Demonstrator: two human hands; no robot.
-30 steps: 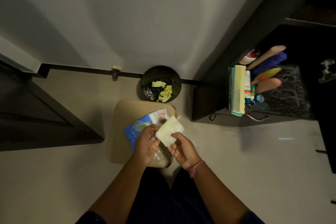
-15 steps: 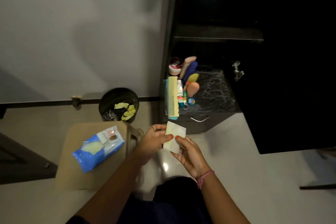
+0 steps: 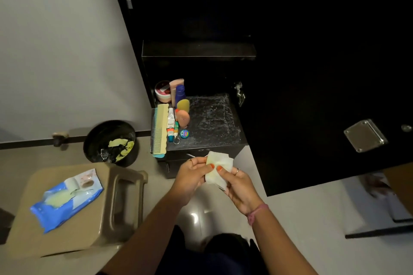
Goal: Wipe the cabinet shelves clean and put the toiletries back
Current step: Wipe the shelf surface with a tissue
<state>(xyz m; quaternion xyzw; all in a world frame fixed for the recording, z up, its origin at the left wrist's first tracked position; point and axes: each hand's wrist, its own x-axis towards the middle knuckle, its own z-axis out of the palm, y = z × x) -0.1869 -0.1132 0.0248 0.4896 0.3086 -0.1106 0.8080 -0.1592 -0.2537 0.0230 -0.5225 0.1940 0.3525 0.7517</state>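
Both hands hold a pale folded wet wipe (image 3: 220, 163) just in front of the low black cabinet shelf (image 3: 212, 123). My left hand (image 3: 193, 174) pinches its left edge and my right hand (image 3: 238, 185) pinches its right side, thumbs on top. The shelf's right part looks wet and smeared. On its left part stand several toiletries: a cream comb (image 3: 159, 130), a round jar (image 3: 162, 91), a blue bottle (image 3: 180, 94), tubes (image 3: 171, 124) and a small blue tin (image 3: 184, 133).
A blue wipes pack (image 3: 64, 200) lies open on a beige plastic stool (image 3: 116, 203) at the left. A black bin (image 3: 110, 143) with yellow scraps stands by the wall. The black cabinet door (image 3: 335, 96) hangs open at the right, a metal plate on it.
The view has swung right from the stool toward the cabinet. Both hands carried the wipe away from the pack, up to the shelf's front edge.
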